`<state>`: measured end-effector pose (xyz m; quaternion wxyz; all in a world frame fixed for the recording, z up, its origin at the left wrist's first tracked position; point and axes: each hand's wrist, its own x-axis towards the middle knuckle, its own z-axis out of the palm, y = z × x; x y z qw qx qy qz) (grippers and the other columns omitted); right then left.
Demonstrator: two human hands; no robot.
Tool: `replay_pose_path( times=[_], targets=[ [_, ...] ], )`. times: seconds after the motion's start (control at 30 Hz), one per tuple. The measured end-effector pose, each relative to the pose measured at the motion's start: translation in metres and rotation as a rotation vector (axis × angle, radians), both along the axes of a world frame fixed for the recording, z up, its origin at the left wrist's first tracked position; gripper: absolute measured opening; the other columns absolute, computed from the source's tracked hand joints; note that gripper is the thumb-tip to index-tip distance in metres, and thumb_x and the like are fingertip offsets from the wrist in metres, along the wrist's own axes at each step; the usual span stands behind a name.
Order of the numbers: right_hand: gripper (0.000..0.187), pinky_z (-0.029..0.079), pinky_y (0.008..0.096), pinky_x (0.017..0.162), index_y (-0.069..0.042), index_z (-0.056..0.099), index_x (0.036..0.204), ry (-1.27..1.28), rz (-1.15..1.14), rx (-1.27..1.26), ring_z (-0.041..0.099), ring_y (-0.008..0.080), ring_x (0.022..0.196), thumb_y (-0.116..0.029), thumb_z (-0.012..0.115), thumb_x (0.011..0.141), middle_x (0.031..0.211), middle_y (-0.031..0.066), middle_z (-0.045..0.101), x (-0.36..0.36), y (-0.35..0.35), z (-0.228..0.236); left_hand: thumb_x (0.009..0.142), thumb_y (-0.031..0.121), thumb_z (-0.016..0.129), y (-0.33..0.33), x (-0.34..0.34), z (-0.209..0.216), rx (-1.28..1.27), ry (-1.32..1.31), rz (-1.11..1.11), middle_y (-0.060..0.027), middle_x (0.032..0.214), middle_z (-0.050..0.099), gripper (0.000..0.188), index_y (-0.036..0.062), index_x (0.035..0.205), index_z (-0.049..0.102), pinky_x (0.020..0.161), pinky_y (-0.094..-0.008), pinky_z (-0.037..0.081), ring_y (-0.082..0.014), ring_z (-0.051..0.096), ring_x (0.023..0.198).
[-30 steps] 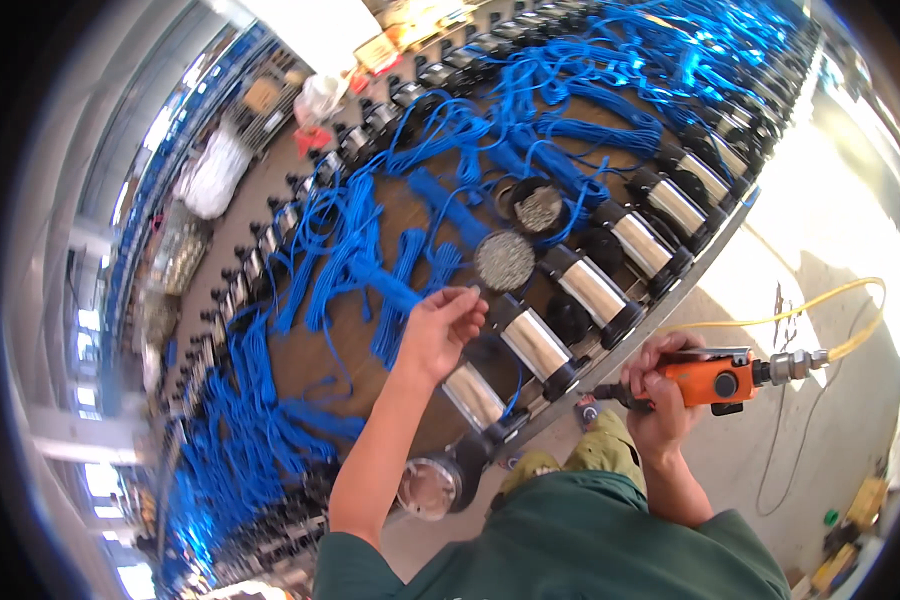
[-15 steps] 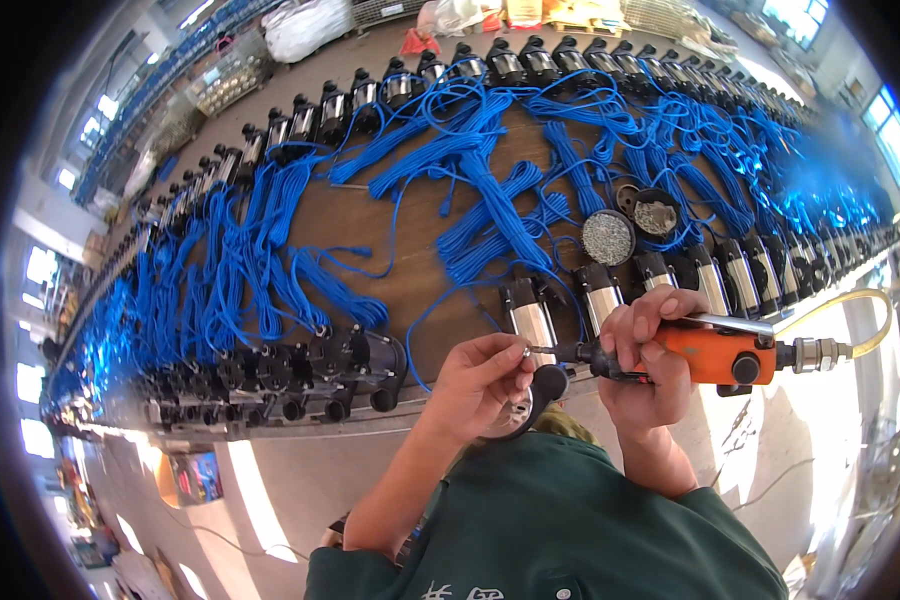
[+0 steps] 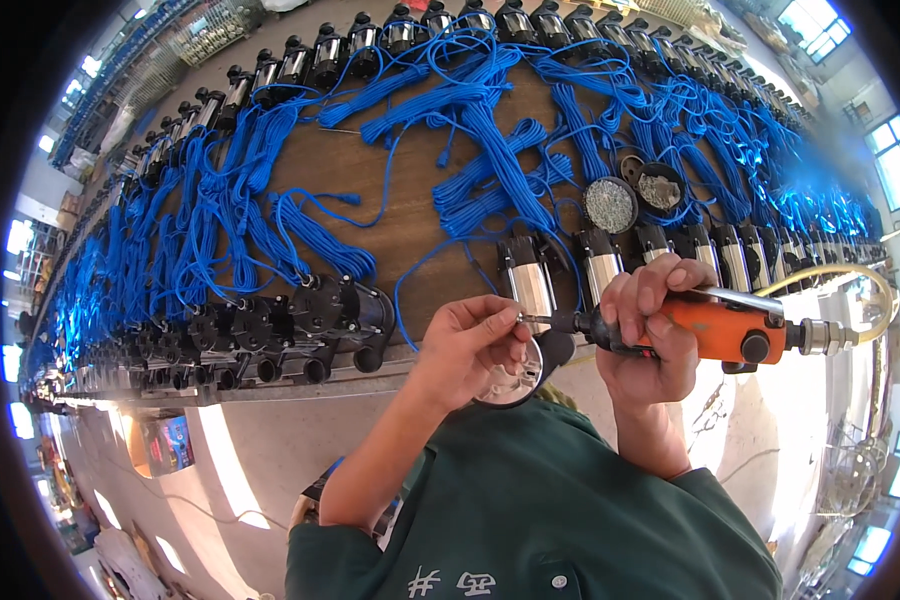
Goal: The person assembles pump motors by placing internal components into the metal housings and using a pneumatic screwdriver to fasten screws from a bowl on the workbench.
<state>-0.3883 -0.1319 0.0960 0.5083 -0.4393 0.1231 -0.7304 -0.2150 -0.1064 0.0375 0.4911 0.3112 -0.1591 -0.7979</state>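
Observation:
My right hand (image 3: 645, 335) grips an orange air screwdriver (image 3: 725, 332), its bit (image 3: 542, 319) pointing left. At the tip of that bit, my left hand (image 3: 465, 350) pinches a small screw between thumb and forefinger; the fingers partly cover it. Just below stands a pump (image 3: 515, 385) with a round, pale open end, partly hidden behind the left fingers. Beyond the hands, a silver and black pump (image 3: 528, 275) lies at the table's near edge. A round dish of small metal fasteners (image 3: 610, 205) sits behind the pumps.
Bundles of blue cable (image 3: 500, 165) cover much of the brown table (image 3: 410, 255). Rows of pumps line its far edge, and black pump ends (image 3: 320, 305) stand close together at near left. A second dish (image 3: 660, 188) adjoins the first. A yellowish air hose (image 3: 875, 290) curves from the tool.
The view has shifted slightly, so the table and pumps sit differently in it. Both hands have risen a little in the picture, keeping the bit and screw together.

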Motion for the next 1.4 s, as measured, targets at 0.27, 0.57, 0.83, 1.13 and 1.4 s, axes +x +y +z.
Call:
replay_pose_path(
  times=[0.27, 0.57, 0.83, 1.13, 1.4],
  targets=[
    [0.028, 0.044, 0.0316, 0.061, -0.007, 0.041, 0.102, 0.133, 0.105, -0.012, 0.048, 0.0131, 0.056, -0.006, 0.061, 0.082, 0.085, 0.0085, 0.048, 0.002, 0.01, -0.008, 0.095, 0.016, 0.059, 0.005, 0.01, -0.013, 0.065, -0.067, -0.14, -0.0017, 0.062, 0.053, 0.02, -0.0023, 0.087, 0.062, 0.039, -0.0195, 0.025, -0.005, 0.037, 0.042],
    [0.029, 0.045, 0.0321, 0.061, -0.005, 0.045, 0.105, 0.154, -0.007, 0.009, 0.047, 0.0136, 0.056, -0.007, 0.062, 0.081, 0.084, 0.0102, 0.051, -0.009, 0.013, -0.021, 0.094, 0.007, 0.055, 0.02, 0.005, -0.016, 0.052, -0.12, 0.252, -0.0066, 0.082, 0.06, 0.016, -0.0036, 0.105, 0.057, 0.057, -0.0239, 0.045, -0.0129, 0.056, 0.066],
    [0.032, 0.046, 0.0332, 0.063, -0.004, 0.045, 0.106, 0.079, -0.025, 0.031, 0.047, 0.0137, 0.058, -0.006, 0.057, 0.077, 0.086, 0.0112, 0.05, -0.022, 0.012, -0.017, 0.096, 0.003, 0.044, 0.027, 0.023, -0.014, 0.085, -0.077, 0.327, -0.0205, 0.105, 0.064, 0.026, -0.0072, 0.119, 0.051, 0.072, -0.0302, 0.055, -0.0239, 0.068, 0.083],
    [0.031, 0.046, 0.0334, 0.064, -0.006, 0.042, 0.105, 0.008, 0.131, 0.027, 0.048, 0.0137, 0.06, -0.005, 0.058, 0.079, 0.088, 0.0115, 0.05, -0.001, 0.015, 0.001, 0.097, 0.011, 0.051, 0.039, 0.006, -0.011, -0.06, -0.052, 0.12, -0.0193, 0.096, 0.069, 0.02, -0.0035, 0.11, 0.056, 0.057, -0.0304, 0.057, -0.024, 0.07, 0.076],
    [0.033, 0.047, 0.0331, 0.062, -0.006, 0.042, 0.103, -0.016, 0.191, 0.085, 0.047, 0.0143, 0.058, 0.003, 0.05, 0.073, 0.083, 0.0128, 0.051, 0.006, 0.018, -0.005, 0.097, 0.015, 0.054, 0.047, -0.002, -0.009, -0.014, 0.036, 0.154, -0.0162, 0.083, 0.068, 0.021, -0.0033, 0.106, 0.061, 0.05, -0.0258, 0.052, -0.0186, 0.065, 0.062]
  ],
)
